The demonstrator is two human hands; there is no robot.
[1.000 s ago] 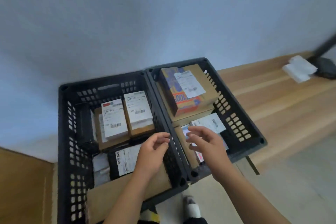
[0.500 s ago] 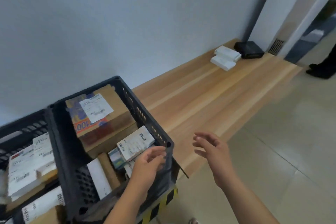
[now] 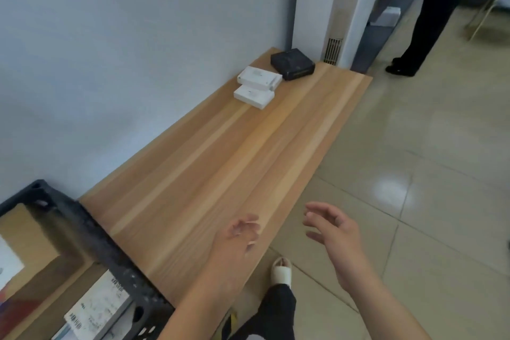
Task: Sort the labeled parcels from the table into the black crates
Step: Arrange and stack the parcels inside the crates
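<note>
The table (image 3: 220, 146) runs along the wall, its middle bare. A black crate (image 3: 91, 240) sits at its near end holding labeled parcels (image 3: 96, 309). Two white boxes (image 3: 255, 85) and a black box (image 3: 292, 63) lie at the far corner. Left hand (image 3: 234, 243) and right hand (image 3: 336, 234) hover, fingers loose, grasping nothing.

Long light-wood plank surface (image 3: 220, 163) against the wall. Far end: two flat white rectangular boxes (image 3: 256, 85) touching, small black box (image 3: 292, 63) just beside. Near end: black perforated plastic crate (image 3: 91, 232).

A second person in dark trousers (image 3: 430, 16) stands on glossy beige floor tiles (image 3: 414, 146) beyond a white door frame (image 3: 356, 8), beside a pale blue-grey wall (image 3: 124, 36).
</note>
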